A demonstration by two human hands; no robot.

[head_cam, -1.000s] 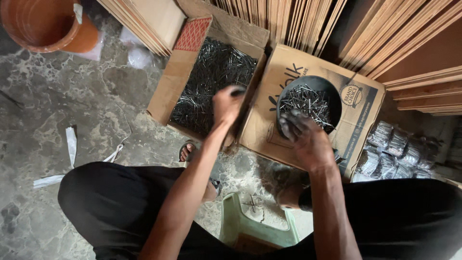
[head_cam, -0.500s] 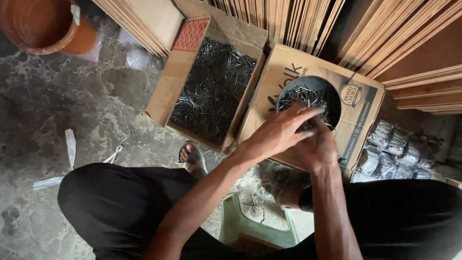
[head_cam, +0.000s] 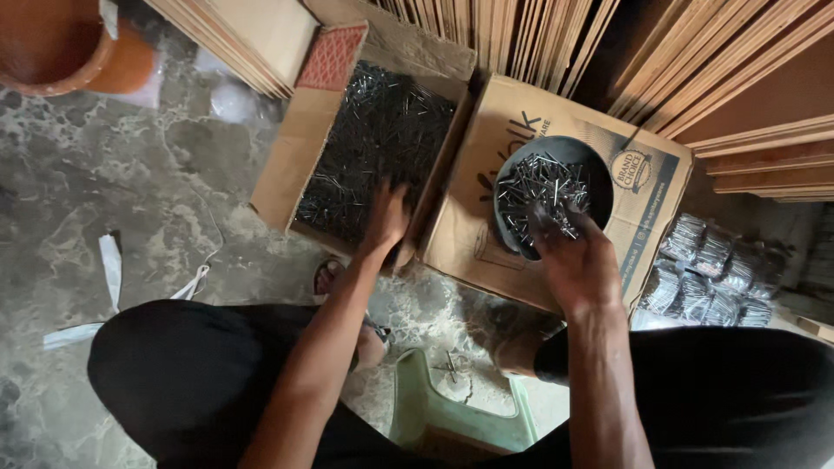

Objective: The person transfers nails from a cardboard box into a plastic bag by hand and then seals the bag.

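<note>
An open cardboard box (head_cam: pixel 282 169) on the floor is full of dark nails (head_cam: pixel 373 130). My left hand (head_cam: pixel 387 219) reaches into its near edge, fingers spread on the nails. To the right a black round bowl (head_cam: pixel 599 178) with nails in it sits on a closed cardboard carton (head_cam: pixel 486 217). My right hand (head_cam: pixel 578 256) rests at the bowl's near rim, fingers among the nails. Whether either hand grips any nails is hidden.
Stacked wooden boards (head_cam: pixel 695 61) lean behind the boxes. An orange bucket (head_cam: pixel 61 48) stands at top left. Clear packets of nails (head_cam: pixel 708 274) lie at right. A green plastic stool (head_cam: pixel 460 408) is between my legs. White strips (head_cam: pixel 109 260) lie on the marbled floor.
My left hand left the bowl and moved left, back into the nail box. My right hand stayed at the bowl's near rim.
</note>
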